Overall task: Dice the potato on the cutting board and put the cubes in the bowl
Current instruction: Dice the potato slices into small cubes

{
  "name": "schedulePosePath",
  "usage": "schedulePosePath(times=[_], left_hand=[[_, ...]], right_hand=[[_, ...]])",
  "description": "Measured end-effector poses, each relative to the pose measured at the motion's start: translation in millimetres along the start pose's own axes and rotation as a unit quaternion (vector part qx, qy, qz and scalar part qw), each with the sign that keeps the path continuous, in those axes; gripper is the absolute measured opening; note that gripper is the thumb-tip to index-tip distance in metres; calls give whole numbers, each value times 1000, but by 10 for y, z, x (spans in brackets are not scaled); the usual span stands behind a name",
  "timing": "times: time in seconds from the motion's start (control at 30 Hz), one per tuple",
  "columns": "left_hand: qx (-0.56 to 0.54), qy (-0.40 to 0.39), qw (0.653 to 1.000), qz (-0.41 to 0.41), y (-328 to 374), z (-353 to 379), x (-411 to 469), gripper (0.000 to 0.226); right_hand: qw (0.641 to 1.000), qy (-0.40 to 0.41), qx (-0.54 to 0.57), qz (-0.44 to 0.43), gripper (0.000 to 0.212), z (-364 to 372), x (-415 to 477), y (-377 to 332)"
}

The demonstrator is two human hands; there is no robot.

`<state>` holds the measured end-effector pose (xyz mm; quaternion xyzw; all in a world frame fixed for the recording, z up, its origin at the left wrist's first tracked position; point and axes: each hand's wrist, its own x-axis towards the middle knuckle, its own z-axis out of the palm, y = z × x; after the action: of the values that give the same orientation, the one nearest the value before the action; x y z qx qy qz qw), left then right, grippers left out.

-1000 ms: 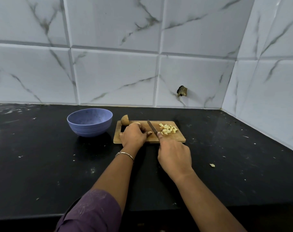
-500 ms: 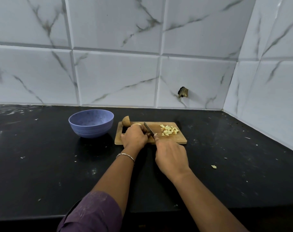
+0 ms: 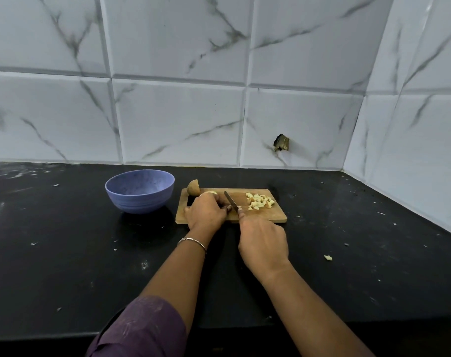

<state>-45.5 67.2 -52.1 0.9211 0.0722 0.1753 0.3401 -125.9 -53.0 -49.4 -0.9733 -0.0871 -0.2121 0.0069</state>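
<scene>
Potato piece [image 3: 209, 193] pinned on cutting board [image 3: 276, 218] under left grip [image 3: 205, 211], fingers curled over it; uncut half [image 3: 193, 187] at far left corner. Right grip [image 3: 263, 240] wrapped round knife [image 3: 231, 200], blade just right of left knuckles. Likely best: fingertips tucked, straight even cuts. Cubes [image 3: 260, 201] piled far right; bowl [image 3: 140, 189] left of board on table, no cubes visible inside.
</scene>
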Motion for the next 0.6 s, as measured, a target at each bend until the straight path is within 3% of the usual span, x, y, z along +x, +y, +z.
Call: schedulePosePath(times=[0.17, 0.6], left_hand=[[-7, 8, 1000, -4, 12, -16, -16, 16], [7, 1, 1000, 3, 9, -18, -19, 12]], right_hand=[[999, 7, 18, 27, 60, -8, -40, 61], [998, 14, 63, 5, 58, -10, -85, 7]])
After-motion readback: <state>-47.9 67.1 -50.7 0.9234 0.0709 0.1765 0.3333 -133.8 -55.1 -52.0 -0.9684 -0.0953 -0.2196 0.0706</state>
